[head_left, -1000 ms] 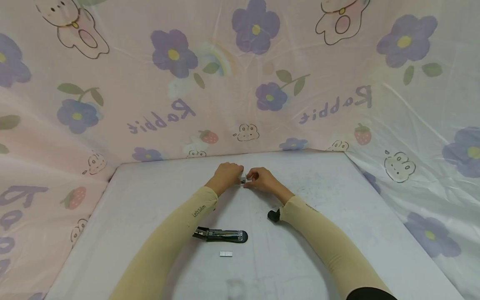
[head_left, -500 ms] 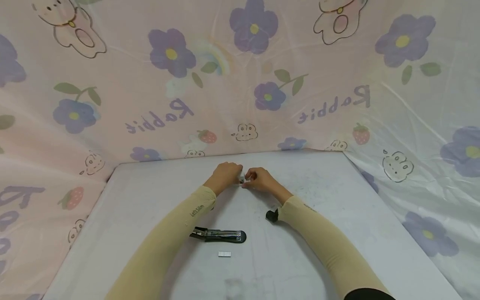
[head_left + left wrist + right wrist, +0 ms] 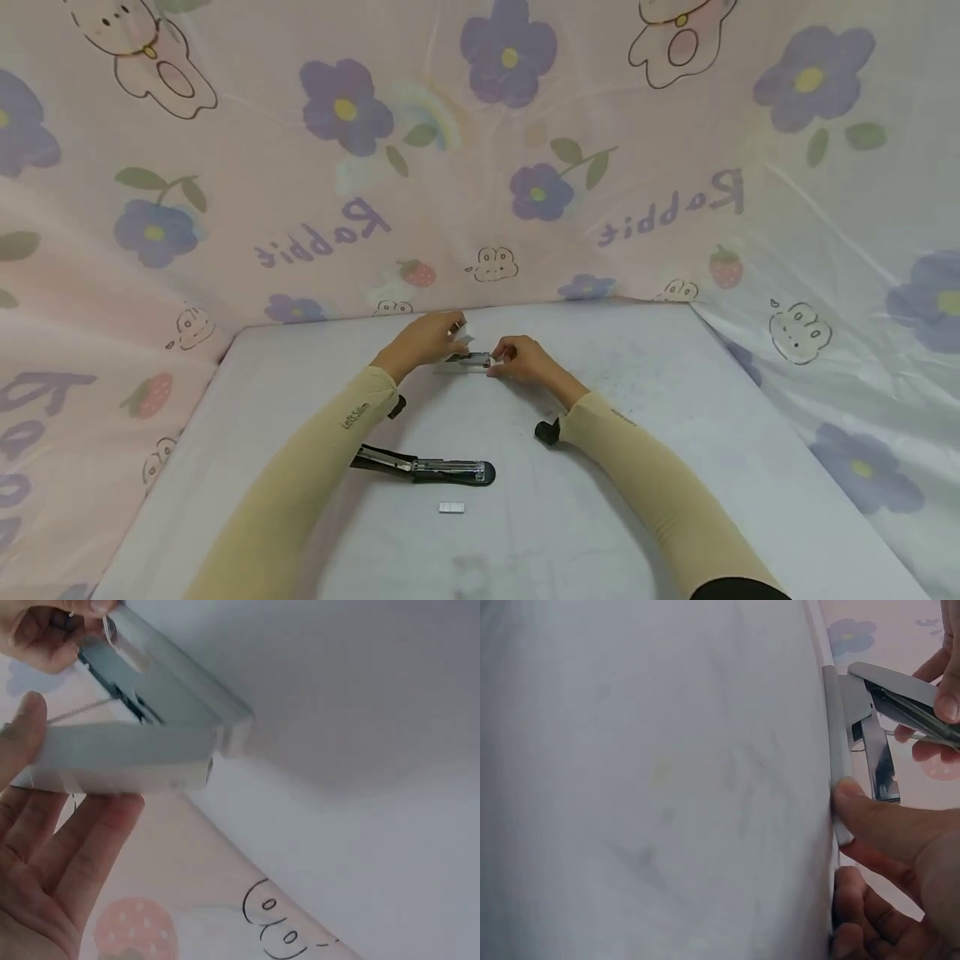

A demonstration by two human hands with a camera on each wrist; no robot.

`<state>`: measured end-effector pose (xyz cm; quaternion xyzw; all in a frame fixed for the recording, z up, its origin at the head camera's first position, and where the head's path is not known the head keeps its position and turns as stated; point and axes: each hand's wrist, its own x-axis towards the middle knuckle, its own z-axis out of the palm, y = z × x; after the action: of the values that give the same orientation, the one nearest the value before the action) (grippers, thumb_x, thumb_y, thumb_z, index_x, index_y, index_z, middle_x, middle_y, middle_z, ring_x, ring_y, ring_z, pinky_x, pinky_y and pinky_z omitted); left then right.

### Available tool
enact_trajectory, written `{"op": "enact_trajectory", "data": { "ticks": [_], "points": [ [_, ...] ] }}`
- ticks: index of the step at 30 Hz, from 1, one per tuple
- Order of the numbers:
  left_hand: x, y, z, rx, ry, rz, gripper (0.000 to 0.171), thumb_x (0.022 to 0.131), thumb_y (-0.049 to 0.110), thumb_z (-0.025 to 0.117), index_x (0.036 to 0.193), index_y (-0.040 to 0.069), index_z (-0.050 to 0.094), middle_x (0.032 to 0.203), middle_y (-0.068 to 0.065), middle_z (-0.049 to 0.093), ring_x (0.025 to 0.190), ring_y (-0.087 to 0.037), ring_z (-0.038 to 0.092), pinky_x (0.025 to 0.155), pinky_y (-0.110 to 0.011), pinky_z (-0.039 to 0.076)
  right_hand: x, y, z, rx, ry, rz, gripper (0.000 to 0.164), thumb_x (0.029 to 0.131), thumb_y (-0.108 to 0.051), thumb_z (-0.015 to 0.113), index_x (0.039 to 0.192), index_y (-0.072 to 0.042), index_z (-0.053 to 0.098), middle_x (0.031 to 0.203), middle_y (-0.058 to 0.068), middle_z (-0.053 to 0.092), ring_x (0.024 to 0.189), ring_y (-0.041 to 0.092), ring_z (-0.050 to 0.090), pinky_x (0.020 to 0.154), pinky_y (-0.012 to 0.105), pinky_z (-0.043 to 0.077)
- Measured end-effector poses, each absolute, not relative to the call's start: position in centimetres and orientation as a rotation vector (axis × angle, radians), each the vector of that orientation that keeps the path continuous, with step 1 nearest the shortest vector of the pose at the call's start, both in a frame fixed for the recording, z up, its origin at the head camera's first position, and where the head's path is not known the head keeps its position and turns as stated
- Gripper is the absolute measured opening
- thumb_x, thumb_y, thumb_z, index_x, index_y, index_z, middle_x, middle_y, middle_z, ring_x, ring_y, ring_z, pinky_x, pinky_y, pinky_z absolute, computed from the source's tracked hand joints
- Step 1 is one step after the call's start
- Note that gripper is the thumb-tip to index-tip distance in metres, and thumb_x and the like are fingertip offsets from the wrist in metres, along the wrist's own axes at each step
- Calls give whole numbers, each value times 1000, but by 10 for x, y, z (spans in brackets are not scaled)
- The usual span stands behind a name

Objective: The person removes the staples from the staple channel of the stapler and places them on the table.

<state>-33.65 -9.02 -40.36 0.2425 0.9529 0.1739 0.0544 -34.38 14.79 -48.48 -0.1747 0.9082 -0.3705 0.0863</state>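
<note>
A pale grey stapler (image 3: pixel 474 360) sits near the back of the table, its top cover swung well up from its base. My left hand (image 3: pixel 426 340) grips the raised cover (image 3: pixel 124 754) between thumb and fingers. With thumb and fingertips, my right hand (image 3: pixel 527 362) pinches the end of the base (image 3: pixel 836 742). Between cover and base, the right wrist view shows the dark metal staple channel (image 3: pixel 879 754), and the left wrist view a thin coil spring (image 3: pixel 79 711).
A black stapler (image 3: pixel 452 472) lies opened out nearer the front, partly behind the left sleeve (image 3: pixel 300 475). Just in front of it is a short strip of staples (image 3: pixel 452 507). A patterned cloth (image 3: pixel 442 192) hangs along the table's back edge.
My left hand has moved left, drawing the grey stapler's cover up and back so its inside shows. The right hand has stayed in place.
</note>
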Motion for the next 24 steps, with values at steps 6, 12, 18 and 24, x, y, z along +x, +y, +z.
{"op": "enact_trajectory", "data": {
  "ticks": [6, 12, 18, 24],
  "points": [
    [-336, -103, -396, 691, 2888, 619, 46, 99, 26, 82, 135, 4, 64, 127, -13, 73, 109, -27, 71, 96, -45, 58, -340, 149, -483, -519, 2724, -1121, 27, 92, -25, 89, 109, -9, 74, 86, 4, 64, 76, 17, 54, 72, 31, 45],
    [-334, -113, -383, 638, 2848, 670, 47, 100, 22, 80, 136, 0, 61, 122, -15, 72, 104, -27, 71, 91, -43, 59, -341, 149, -480, -524, 2716, -1147, 28, 92, -23, 89, 110, -7, 74, 86, 4, 63, 77, 17, 54, 73, 31, 45],
    [-331, -124, -382, 630, 2823, 721, 45, 101, 18, 78, 136, -1, 58, 125, -19, 70, 109, -30, 70, 94, -44, 59, -342, 148, -481, -543, 2698, -1137, 28, 93, -24, 87, 111, -7, 73, 88, 5, 63, 78, 17, 54, 72, 31, 45],
    [-330, -137, -384, 640, 2826, 758, 39, 100, 18, 78, 128, 0, 58, 116, -17, 67, 100, -28, 66, 88, -43, 56, -341, 147, -482, -546, 2699, -1124, 28, 94, -24, 87, 111, -7, 73, 89, 5, 63, 78, 18, 54, 71, 31, 45]
  ]
}}
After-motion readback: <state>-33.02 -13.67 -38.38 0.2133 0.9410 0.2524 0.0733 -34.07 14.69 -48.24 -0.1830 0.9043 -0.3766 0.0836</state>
